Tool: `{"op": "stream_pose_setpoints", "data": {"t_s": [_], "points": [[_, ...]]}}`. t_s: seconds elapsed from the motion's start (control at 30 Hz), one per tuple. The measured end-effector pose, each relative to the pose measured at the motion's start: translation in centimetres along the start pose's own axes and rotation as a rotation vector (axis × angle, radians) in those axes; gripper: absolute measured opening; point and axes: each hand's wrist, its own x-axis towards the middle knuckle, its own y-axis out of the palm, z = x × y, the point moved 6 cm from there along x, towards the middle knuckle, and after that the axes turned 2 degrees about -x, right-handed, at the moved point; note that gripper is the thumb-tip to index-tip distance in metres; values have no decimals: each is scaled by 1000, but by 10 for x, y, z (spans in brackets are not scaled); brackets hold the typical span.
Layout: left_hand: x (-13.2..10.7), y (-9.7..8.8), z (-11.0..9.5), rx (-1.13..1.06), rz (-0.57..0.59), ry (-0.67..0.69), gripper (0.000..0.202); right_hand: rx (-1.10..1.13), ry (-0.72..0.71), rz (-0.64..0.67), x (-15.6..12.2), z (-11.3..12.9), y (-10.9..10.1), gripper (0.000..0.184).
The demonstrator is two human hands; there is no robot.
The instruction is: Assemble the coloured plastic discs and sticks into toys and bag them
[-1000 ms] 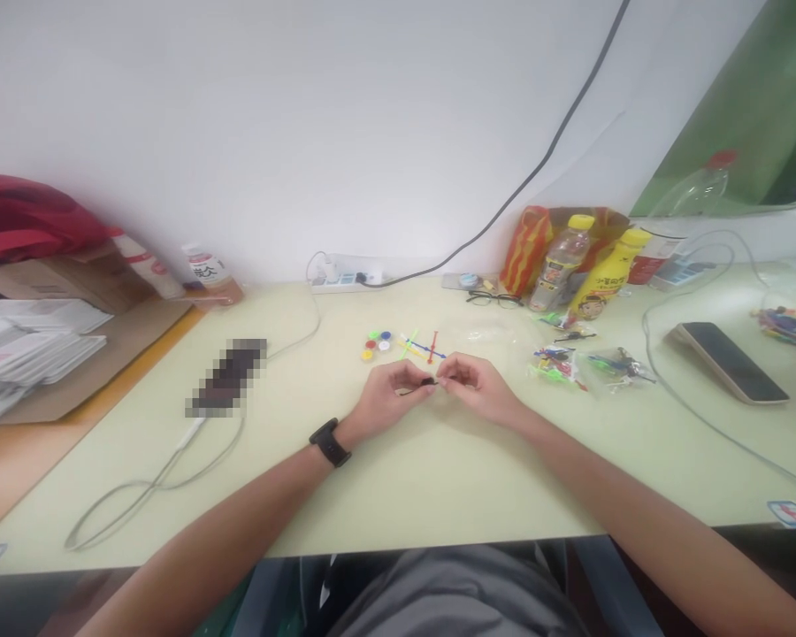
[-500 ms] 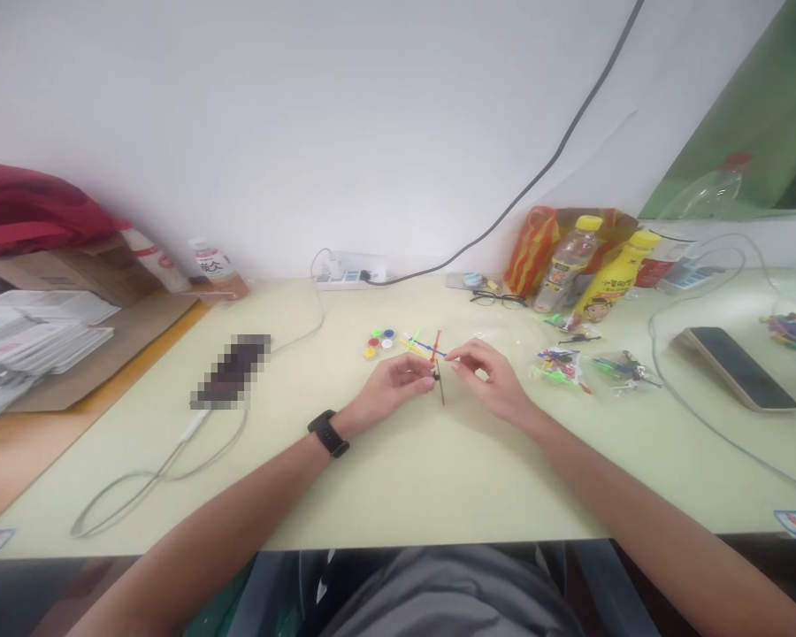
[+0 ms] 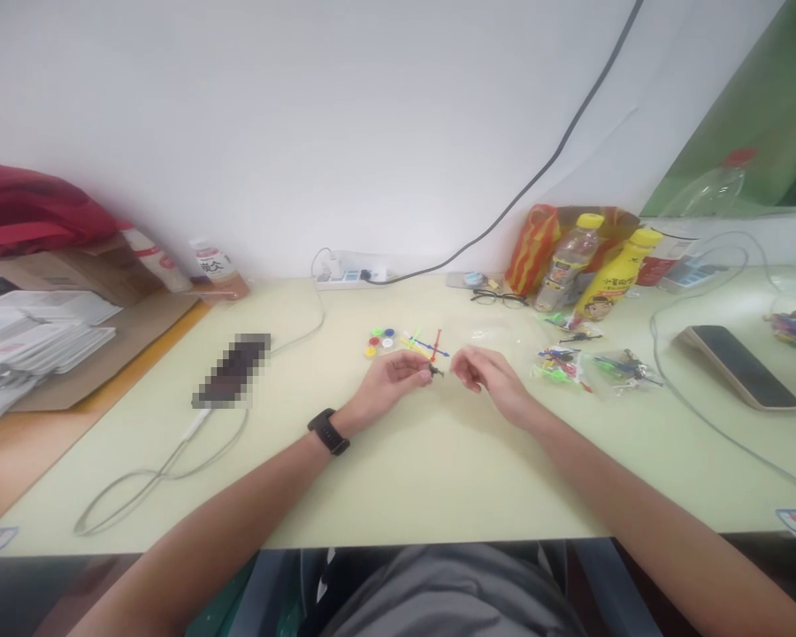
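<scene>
Pale green table [image 3: 438, 478] against a white wall, and it looks like we're fiddling small parts together. Our left hand [image 3: 388, 382] is pinching a tiny black plastic piece [image 3: 433, 371] just above the table, near the coloured sticks [image 3: 428, 345]. Our right hand [image 3: 487, 376] is hovering just beside it, fingers loosely curled, seemingly holding nothing. Joining anything on is probably calling for a fine fingertip pinch.
</scene>
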Motion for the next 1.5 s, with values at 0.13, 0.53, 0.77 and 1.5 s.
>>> {"op": "stream_pose_setpoints", "data": {"t_s": [0.13,0.53,0.77,1.5], "points": [[-1,0,-2,-9,-3,24,38,-29,26,-79,0,-6,1,50],[2,-7,0,-8,-85,47,39,362,265,261,-3,-12,18,68],[1,-4,2,-33,-33,19,38,111,126,-66,1,-16,4,37],[0,-4,14,-20,81,-61,38,-242,-93,13,-3,2,3,67]]}}
